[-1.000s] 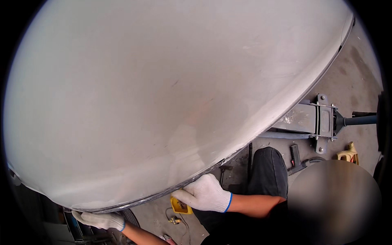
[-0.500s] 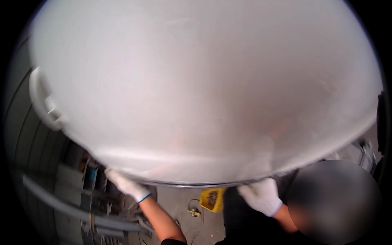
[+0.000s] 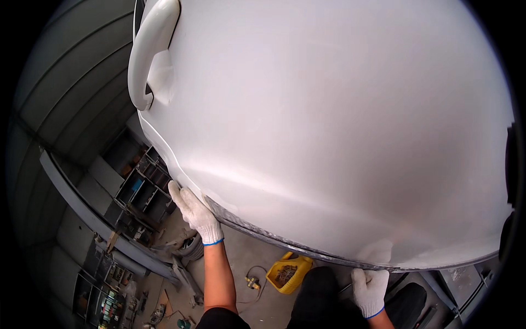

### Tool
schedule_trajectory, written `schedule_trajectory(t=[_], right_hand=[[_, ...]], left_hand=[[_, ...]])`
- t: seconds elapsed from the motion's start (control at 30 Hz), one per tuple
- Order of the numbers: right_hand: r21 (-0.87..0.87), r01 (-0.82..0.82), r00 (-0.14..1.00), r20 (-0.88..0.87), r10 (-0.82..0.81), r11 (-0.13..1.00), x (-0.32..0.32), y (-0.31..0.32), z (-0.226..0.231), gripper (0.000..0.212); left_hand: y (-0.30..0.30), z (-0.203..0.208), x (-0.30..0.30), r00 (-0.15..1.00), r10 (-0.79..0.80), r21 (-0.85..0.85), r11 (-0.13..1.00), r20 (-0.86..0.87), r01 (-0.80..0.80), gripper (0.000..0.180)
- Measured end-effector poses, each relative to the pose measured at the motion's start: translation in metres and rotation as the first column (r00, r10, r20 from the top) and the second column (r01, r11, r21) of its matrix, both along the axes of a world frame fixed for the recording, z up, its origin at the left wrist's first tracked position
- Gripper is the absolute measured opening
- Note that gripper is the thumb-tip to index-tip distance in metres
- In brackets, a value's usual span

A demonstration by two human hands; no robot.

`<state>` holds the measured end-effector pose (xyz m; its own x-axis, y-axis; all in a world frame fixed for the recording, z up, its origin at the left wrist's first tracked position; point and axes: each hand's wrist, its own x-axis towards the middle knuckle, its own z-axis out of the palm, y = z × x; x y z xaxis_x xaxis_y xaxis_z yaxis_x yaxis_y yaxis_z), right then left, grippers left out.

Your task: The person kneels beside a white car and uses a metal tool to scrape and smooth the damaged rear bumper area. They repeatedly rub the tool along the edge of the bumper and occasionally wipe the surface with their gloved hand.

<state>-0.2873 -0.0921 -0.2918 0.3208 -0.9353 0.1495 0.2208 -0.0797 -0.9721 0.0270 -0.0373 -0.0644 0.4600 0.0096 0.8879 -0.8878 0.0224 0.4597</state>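
A large glossy white car door [image 3: 329,120] fills most of the head view, its outer handle [image 3: 145,55] at the upper left. My left hand [image 3: 197,214], in a white knitted glove with a blue cuff edge, holds the door's near left edge, fingers pointing up along the rim. Farther right, my right hand [image 3: 371,290], gloved the same way, is closed round the near edge, where a dark scuffed strip [image 3: 274,241] runs between the two hands. Part of each hand's fingers is hidden at the rim.
Below the door lies a yellow cut-open jug [image 3: 287,274] full of small brownish pieces, beside a small yellow tool [image 3: 252,282] with a cord. At left stand a grey metal beam [image 3: 93,208], dark shelves [image 3: 145,186] and a tyre [image 3: 193,248]. Metal bars [image 3: 444,293] stand at lower right.
The door has swung in view, its handle shifting right and up. My left hand has moved right and up along with its edge; my right hand is lower. The blurred round shape at lower right is gone.
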Motion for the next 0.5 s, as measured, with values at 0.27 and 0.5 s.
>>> schedule_trajectory(t=[0.27, 0.5], right_hand=[[-0.081, 0.038, 0.999, -0.036, -0.041, 0.996, 0.005, -0.004, 0.0, 0.036], [-0.015, 0.024, 0.997, -0.077, -0.025, 1.0, 0.007, -0.003, -0.015, 0.043]], left_hand=[[-0.001, -0.005, 0.011, 0.986, -0.041, -0.028, 0.999, 0.162, 0.046, 0.043], [0.01, 0.0, -0.005, 0.978, -0.033, 0.072, 0.997, 0.206, 0.018, 0.049]])
